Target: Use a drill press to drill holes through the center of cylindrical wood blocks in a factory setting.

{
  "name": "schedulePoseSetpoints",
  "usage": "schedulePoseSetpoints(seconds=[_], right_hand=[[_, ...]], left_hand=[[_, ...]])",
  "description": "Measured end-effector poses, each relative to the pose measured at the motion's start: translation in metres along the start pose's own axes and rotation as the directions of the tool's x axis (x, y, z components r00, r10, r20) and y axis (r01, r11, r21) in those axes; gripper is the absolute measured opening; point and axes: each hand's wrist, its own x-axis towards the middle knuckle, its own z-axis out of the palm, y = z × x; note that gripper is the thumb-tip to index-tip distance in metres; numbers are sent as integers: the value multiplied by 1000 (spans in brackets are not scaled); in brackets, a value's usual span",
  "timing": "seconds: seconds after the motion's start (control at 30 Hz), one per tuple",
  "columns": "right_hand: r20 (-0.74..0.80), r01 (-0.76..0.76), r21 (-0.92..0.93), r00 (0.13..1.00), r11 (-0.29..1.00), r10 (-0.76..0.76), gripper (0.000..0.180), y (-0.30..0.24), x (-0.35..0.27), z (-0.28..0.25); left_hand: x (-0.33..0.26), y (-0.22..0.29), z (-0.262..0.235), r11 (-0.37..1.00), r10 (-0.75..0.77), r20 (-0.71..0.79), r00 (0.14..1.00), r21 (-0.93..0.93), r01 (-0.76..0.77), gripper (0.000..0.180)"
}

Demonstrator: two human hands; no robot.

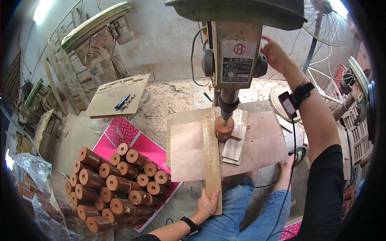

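My left hand is closed round the near end of a long flat wooden strip, thumb on top. The strip runs across a thin plywood sheet on the drill press table. At its far end stands a reddish-brown cylinder, between the strip and some short pale wood pieces. The drill press's chuck is directly above, its bit meeting the cylinder's top. My right hand is raised beside the right of the press head, index finger stretched out; the head's edge partly hides the fingertips.
Many brown cylinders with centre holes are piled at left on a pink sheet. Behind, a board bears a blue pen-like tool. Wood shavings cover the floor. A fan and another machine stand at right.
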Motion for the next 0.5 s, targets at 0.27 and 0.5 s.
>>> schedulePoseSetpoints(seconds=[0.27, 0.5], right_hand=[[-2, 356, -68, 934, 932, -357, 47, -118, -88, 38], [116, 584, -472, 784, 660, -610, 67, -107, -107, 25]], left_hand=[[4, -6, 1, 999, 46, -8, 999, -19, -46, 56], [1, -4, -2, 998, 30, 0, 1000, -47, -30, 57]])
